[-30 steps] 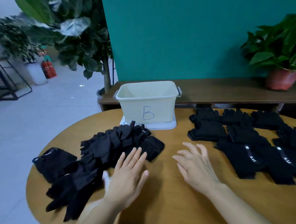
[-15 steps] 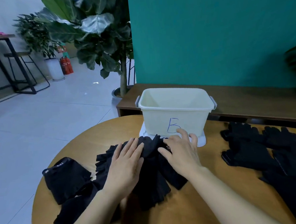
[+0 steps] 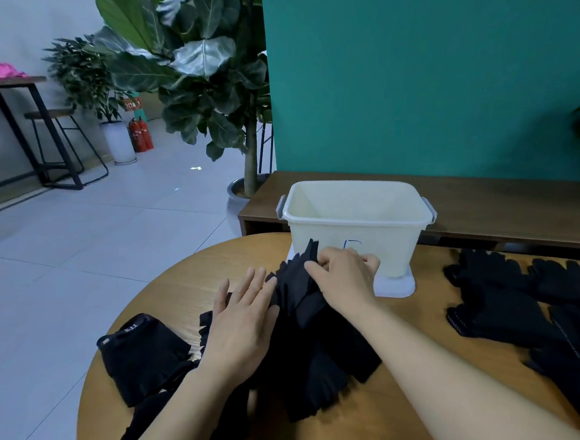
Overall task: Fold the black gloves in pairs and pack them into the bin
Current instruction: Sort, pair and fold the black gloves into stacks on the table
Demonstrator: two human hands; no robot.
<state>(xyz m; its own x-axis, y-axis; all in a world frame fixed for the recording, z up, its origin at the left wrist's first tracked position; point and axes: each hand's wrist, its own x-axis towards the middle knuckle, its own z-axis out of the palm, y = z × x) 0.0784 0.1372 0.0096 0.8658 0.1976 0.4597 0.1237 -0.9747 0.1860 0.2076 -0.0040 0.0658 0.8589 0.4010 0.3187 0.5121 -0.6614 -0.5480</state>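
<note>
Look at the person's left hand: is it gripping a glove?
No, the left hand lies flat with straight fingers on the glove pile, while the right hand pinches a glove.

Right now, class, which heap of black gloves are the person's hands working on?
The left heap, before the cream bin: the left hand rests on it, the right hand pinches a glove from it. The right heap lies untouched.

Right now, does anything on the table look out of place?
Nothing spilled or damaged. The bin stands upright on a white base. Only the left glove pile is jumbled; the left hand rests flat on it and the right hand pinches a glove.
</note>
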